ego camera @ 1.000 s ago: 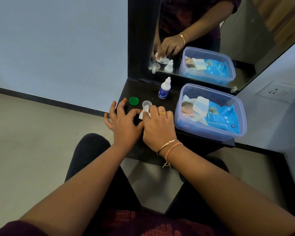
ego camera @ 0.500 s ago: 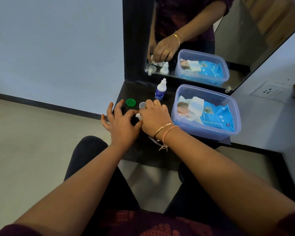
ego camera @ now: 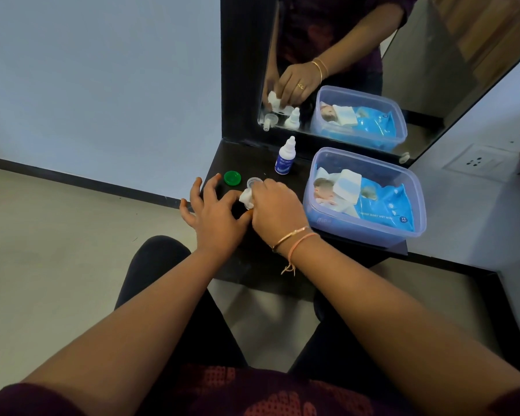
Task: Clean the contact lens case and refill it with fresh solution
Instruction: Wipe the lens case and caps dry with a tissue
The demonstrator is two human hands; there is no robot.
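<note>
The clear contact lens case [ego camera: 253, 183] lies on the black shelf [ego camera: 252, 157], mostly hidden under my hands; only its far well shows. My right hand [ego camera: 275, 210] is shut on a crumpled white tissue [ego camera: 246, 197] pressed against the case. My left hand [ego camera: 215, 211] rests beside it with fingers spread, its thumb against the case's near end. A green cap [ego camera: 232, 178] lies loose just left of the case. The small white solution bottle [ego camera: 285, 157] with a blue label stands upright behind, cap on.
A clear plastic tub [ego camera: 415, 202] holding a blue pack of wet wipes sits at the right of the shelf. A mirror [ego camera: 433, 55] rises behind the shelf and reflects the hands. The shelf's front edge is close to my knees.
My right hand has turned and bunched the tissue, shifting it toward the near well of the case. The left hand has stayed in place holding the case.
</note>
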